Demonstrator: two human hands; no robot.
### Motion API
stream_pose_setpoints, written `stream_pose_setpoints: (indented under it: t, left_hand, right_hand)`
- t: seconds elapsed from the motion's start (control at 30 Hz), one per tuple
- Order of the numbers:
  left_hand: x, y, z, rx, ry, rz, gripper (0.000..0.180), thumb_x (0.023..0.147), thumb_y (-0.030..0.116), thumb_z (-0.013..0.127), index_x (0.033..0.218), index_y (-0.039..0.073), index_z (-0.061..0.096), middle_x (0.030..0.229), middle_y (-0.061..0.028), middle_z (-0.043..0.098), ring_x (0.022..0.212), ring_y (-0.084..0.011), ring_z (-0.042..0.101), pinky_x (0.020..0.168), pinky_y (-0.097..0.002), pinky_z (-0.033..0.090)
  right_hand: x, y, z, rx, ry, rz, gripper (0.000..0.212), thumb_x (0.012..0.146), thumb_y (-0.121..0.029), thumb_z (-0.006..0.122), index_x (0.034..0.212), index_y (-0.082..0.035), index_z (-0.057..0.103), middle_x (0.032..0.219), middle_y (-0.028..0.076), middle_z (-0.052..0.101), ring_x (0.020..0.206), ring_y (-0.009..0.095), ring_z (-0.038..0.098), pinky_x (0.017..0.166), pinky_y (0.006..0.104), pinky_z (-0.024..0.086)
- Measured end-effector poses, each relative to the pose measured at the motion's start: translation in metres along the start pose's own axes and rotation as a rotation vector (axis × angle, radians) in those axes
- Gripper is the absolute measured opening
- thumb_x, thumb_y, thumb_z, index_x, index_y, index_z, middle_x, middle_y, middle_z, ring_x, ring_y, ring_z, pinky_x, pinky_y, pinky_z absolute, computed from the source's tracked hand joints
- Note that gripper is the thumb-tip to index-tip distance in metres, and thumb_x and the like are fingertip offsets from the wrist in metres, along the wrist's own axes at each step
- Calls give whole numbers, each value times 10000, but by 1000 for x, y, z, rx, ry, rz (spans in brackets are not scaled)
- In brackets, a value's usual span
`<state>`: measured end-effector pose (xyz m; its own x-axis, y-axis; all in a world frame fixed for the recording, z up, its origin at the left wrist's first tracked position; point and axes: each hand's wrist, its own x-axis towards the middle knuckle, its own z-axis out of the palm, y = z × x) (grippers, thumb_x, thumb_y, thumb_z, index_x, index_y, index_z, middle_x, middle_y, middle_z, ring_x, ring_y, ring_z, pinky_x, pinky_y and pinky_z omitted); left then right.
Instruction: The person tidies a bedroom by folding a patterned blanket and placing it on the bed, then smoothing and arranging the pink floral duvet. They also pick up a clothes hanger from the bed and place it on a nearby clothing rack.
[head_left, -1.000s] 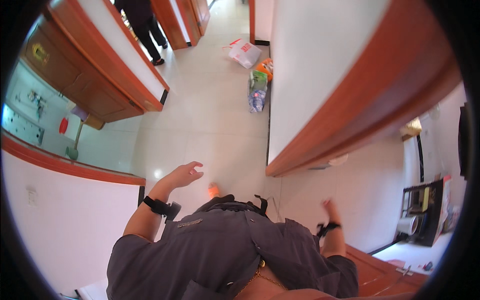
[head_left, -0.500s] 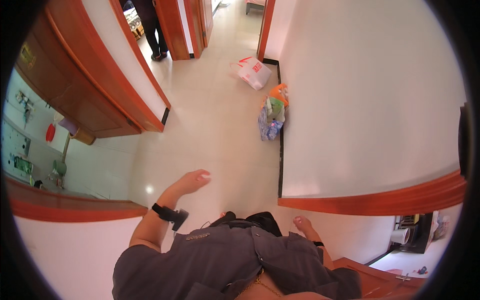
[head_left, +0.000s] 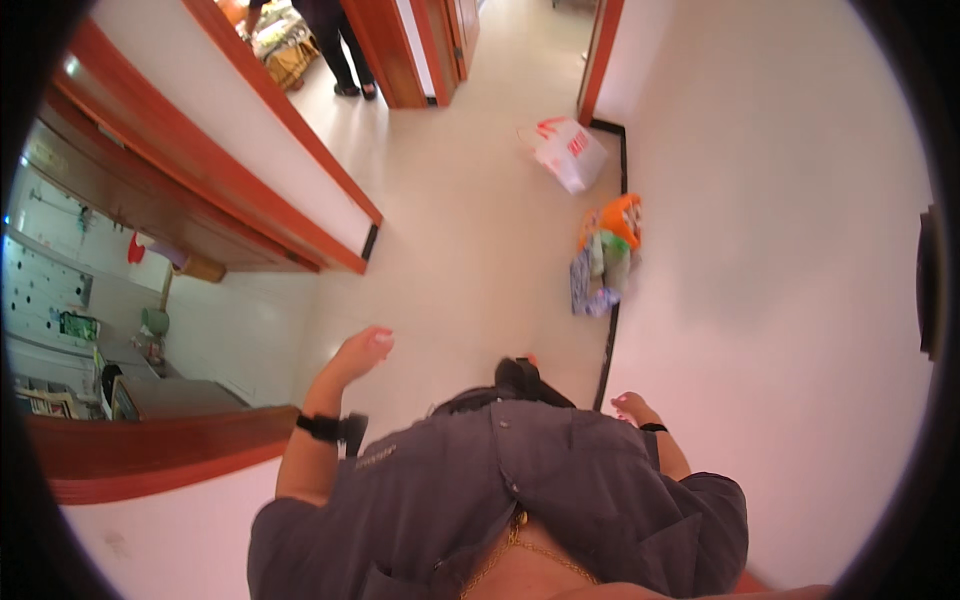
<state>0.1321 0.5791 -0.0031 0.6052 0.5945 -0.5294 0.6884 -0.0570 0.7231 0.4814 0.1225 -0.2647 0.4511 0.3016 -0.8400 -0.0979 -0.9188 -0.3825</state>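
Note:
Over the pale tiled floor [head_left: 440, 230], my left hand [head_left: 362, 355] hangs ahead of my body, its fingers loosely bent and nothing seen in it. A black band with a small dark box [head_left: 335, 430] is strapped to that wrist. My right hand [head_left: 635, 408] hangs low beside my right hip, near the white wall [head_left: 770, 220], with its fingers slightly apart and no object showing. Nearest to it on the floor lie stuffed orange, green and blue patterned bags [head_left: 603, 255], against the wall. Beyond them a white plastic bag with red print [head_left: 570, 155] stands tilted.
On the left, an open brown door [head_left: 150, 190] leads to a tiled room with a green container [head_left: 155, 320]. Its wooden door frame [head_left: 170, 450] is close to my left arm. Ahead, a person in dark trousers [head_left: 340, 45] stands in another doorway.
I have moved forward and my view has turned left, so the bags and wall shift right. More of the tiled room shows; the doorway at lower right has left view. Both hands stay without anything held.

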Motion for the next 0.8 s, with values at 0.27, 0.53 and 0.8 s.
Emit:
stream_pose_setpoints:
  t: [0.27, 0.53, 0.8]
  left_hand:
    - [99, 45, -60, -311, 100, -153, 347, 857, 230, 533, 1150, 49, 492, 890, -73, 592, 783, -147, 576, 682, -268, 463]
    - [323, 124, -177, -413, 80, -89, 345, 817, 178, 558, 1130, 43, 504, 881, -52, 592, 755, -118, 562, 653, -238, 448]
    - [571, 336, -253, -255, -168, 109, 301, 872, 223, 506, 1125, 59, 516, 893, -58, 588, 801, -126, 565, 703, -240, 455]
  right_hand:
    - [154, -292, -144, -606, 223, -568, 398, 792, -377, 468, 861, -19, 627, 911, 185, 617, 873, 350, 578, 765, 409, 460]
    - [201, -508, -165, -445, 135, -561, 355, 764, -346, 551, 957, -54, 614, 897, 151, 633, 873, 313, 597, 776, 368, 467]
    - [274, -523, -240, -347, 365, -277, 332, 760, -374, 576, 799, -48, 623, 802, 149, 634, 774, 295, 611, 696, 363, 478]
